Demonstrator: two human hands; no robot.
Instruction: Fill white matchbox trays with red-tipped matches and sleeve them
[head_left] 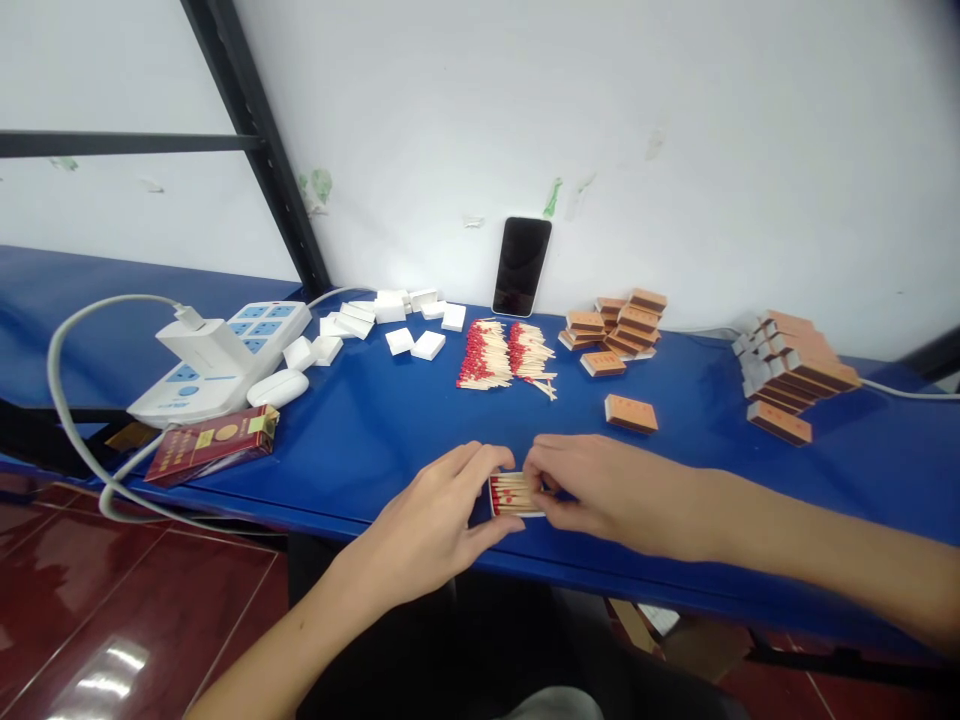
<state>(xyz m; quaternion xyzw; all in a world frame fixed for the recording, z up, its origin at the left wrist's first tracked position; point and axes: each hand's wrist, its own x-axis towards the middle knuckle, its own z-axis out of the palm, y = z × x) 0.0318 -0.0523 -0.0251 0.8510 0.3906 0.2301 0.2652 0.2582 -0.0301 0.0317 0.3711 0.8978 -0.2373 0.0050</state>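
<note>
A white matchbox tray [517, 514] lies near the front edge of the blue table, filled with red-tipped matches [513, 494]. My left hand [442, 505] grips the tray's left end between thumb and index finger. Over the right end, the fingers of my right hand [577, 490] are bent together in a pinch; what sits between them, if anything, is hidden. Two piles of loose matches, a left pile [484, 355] and a right pile [531, 352], lie beyond my hands. A single orange matchbox [631, 413] rests beyond my right wrist.
Stacked matchboxes [799, 365] stand far right, with another heap of orange matchboxes [626, 325] nearer the middle. White trays [427, 345] lie scattered back left. A phone [522, 265] leans on the wall. At left are a power strip [217, 365], cable and red packet [214, 445].
</note>
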